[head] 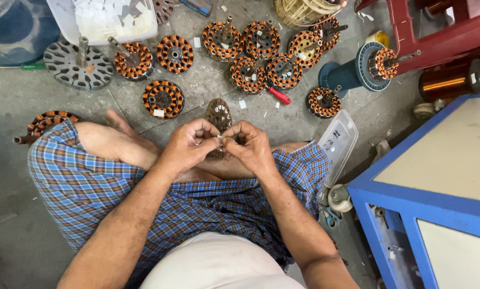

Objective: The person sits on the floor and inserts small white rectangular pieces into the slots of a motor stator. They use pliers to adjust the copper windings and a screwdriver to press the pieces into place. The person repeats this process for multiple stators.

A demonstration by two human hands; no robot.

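I sit cross-legged on the concrete floor (15, 101) in my blue checked shorts (90, 187), and everything here lies around the bare stator core (219, 115) I am working on. My left hand (189, 144) and my right hand (250, 145) meet just in front of that core, at its near edge, above my crossed shins. The fingertips of both hands are pinched together on a small white slip of paper (220, 137), held right at the core's rim; both hands are curled nearly shut, thumbs against forefingers. The core itself stands on edge, tilted away from me, its dark slotted face showing above my knuckles. Whether my lower fingers also steady it, I cannot tell.

To the right of the core, beside my right knee, lies a clear plastic lid (337, 144), and beyond that the corner of a blue cabinet (406, 198). Just left of the core sits a wound stator (163, 98) with copper coils. Right of the core and a little farther lies a red-handled tool (279, 96). Farther still, behind the core, a cluster of wound stators (261, 53) covers the floor. Far left of it stands an unwound core on a shaft (78, 65), and behind that a plastic tub of white paper slips (103, 18).
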